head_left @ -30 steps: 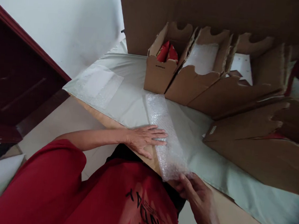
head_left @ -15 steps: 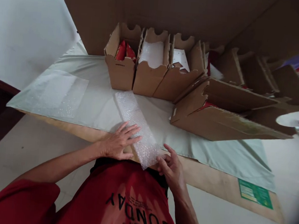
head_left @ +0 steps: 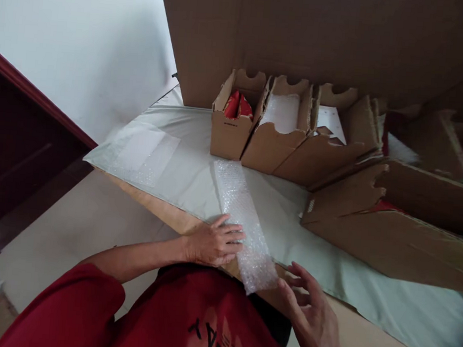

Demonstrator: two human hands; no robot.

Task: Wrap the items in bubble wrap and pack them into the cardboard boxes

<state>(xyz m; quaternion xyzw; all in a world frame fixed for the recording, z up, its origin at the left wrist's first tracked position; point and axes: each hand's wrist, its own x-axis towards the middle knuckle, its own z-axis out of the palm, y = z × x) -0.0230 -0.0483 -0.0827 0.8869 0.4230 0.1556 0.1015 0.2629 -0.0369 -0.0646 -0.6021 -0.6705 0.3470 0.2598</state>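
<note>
A long strip of bubble wrap lies on the pale sheet-covered table, running from the cardboard boxes toward me and overhanging the near edge. My left hand rests flat on the strip's left side, fingers stretched out. My right hand hovers just right of the strip's near end, fingers apart and holding nothing.
A row of small open cardboard boxes stands behind the strip; one holds red items, another bubble wrap. Flattened cardboard lies at right. A second bubble wrap sheet lies at left. A large cardboard panel stands behind.
My right hand has let go of the strip's near end and drawn back to the right. My left hand stays flat on the strip. The camera view has shifted.
</note>
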